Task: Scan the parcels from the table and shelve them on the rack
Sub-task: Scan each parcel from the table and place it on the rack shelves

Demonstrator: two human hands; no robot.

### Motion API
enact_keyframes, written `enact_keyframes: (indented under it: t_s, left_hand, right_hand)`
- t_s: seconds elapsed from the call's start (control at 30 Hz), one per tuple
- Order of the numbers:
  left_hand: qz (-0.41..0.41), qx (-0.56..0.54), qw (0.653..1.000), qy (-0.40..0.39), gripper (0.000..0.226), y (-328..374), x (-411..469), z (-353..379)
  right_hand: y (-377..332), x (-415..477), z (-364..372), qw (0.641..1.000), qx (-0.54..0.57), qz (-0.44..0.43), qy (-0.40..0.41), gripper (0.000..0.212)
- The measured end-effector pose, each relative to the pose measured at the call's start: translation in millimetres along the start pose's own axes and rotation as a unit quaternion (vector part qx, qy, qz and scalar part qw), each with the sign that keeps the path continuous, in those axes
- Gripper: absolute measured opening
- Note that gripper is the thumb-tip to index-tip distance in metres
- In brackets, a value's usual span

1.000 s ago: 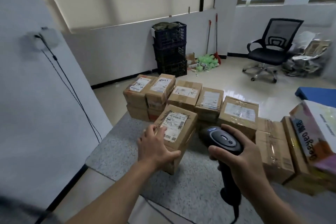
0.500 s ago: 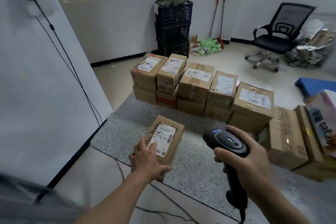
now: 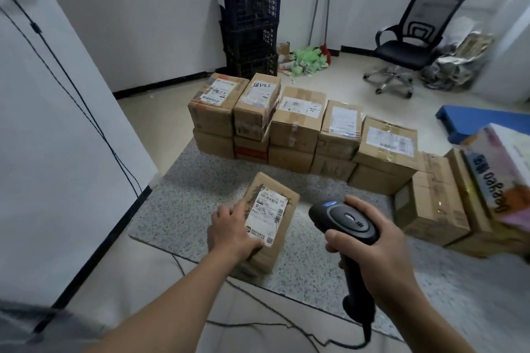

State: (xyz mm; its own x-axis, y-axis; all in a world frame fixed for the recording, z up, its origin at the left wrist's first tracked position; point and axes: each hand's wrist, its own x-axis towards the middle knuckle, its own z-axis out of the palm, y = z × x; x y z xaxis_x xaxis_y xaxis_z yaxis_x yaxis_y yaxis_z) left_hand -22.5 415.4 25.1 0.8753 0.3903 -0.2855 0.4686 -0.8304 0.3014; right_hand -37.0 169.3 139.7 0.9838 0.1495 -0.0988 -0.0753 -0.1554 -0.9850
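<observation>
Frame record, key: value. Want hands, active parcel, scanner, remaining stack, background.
left hand: grips the parcel at its near left side, thumb on top
right hand: holds the scanner by its handle
parcel: cardboard, label face up, at the near edge of the table; lifted or resting, cannot tell
scanner: black, corded, right of the parcel, not touching it
stack: labelled cardboard parcels, two layers, along the table's far side
background: office chair, dark crates stacked on the floor

Head-worn view, forward-down, near the table (image 3: 200, 180).
</observation>
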Motion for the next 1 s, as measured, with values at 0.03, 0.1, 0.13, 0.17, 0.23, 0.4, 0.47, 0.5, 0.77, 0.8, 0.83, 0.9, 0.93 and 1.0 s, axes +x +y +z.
enact_keyframes:
  t_s: [0.03, 0.1, 0.13, 0.17, 0.23, 0.4, 0.47, 0.5, 0.77, 0.8, 0.83, 0.9, 0.93, 1.0]
  left_hand:
    - [0.03, 0.005, 1.0, 0.008, 0.105, 9.8, -0.5, 1.8]
    - [0.087, 0.009, 0.996, 0.008, 0.095, 30.5, -3.1, 5.9]
    - [0.111, 0.013, 0.994, -0.004, 0.085, 39.9, -4.2, 8.2]
    - [0.128, 0.022, 0.991, -0.025, 0.076, 47.3, -5.2, 10.7]
    - [0.137, 0.043, 0.988, -0.065, 0.07, 56.7, -7.9, 14.8]
    - [0.108, 0.095, 0.978, -0.149, 0.076, 65.6, -14.4, 17.6]
    - [0.094, 0.106, 0.974, -0.176, 0.076, 66.9, -14.0, 13.4]
    - [0.088, 0.112, 0.973, -0.184, 0.078, 67.5, -13.1, 11.5]
    - [0.057, 0.139, 0.971, -0.186, 0.134, 63.7, -11.5, 19.0]
    - [0.056, 0.14, 0.97, -0.189, 0.138, 62.2, -11.1, 20.1]
    - [0.055, 0.139, 0.97, -0.191, 0.139, 60.9, -11.1, 21.0]
    - [0.051, 0.138, 0.971, -0.188, 0.138, 59.1, -12.5, 22.1]
    - [0.049, 0.137, 0.972, -0.184, 0.137, 58.5, -14.1, 22.7]
    - [0.052, 0.134, 0.974, -0.173, 0.137, 56.6, -16.7, 23.0]
  right_hand:
    - [0.6, -0.5, -0.8, 1.0, 0.003, 0.002, 0.003, 0.073]
    - [1.7, -1.8, -4.7, 1.0, 0.011, 0.005, 0.013, 0.075]
    - [2.6, -2.6, -7.3, 1.0, 0.016, 0.006, 0.018, 0.075]
    - [3.8, -3.9, -10.2, 1.0, 0.019, 0.007, 0.023, 0.075]
    - [5.4, -7.1, -16.3, 0.999, 0.02, 0.008, 0.033, 0.076]
    - [11.5, -15.6, -32.2, 0.998, 0.019, 0.012, 0.06, 0.081]
    - [14.2, -18.0, -35.0, 0.998, 0.02, 0.013, 0.064, 0.085]
    - [15.3, -18.7, -36.0, 0.998, 0.021, 0.015, 0.065, 0.085]
    - [11.7, -23.5, -40.3, 0.997, 0.032, 0.015, 0.069, 0.078]
    - [11.1, -24.2, -40.9, 0.997, 0.032, 0.016, 0.069, 0.077]
    - [10.5, -24.8, -41.2, 0.997, 0.033, 0.017, 0.069, 0.077]
    - [8.4, -26.1, -40.7, 0.997, 0.035, 0.016, 0.07, 0.077]
    - [7.4, -26.9, -40.3, 0.997, 0.034, 0.014, 0.07, 0.077]
    - [5.4, -27.8, -39.6, 0.997, 0.032, 0.012, 0.071, 0.078]
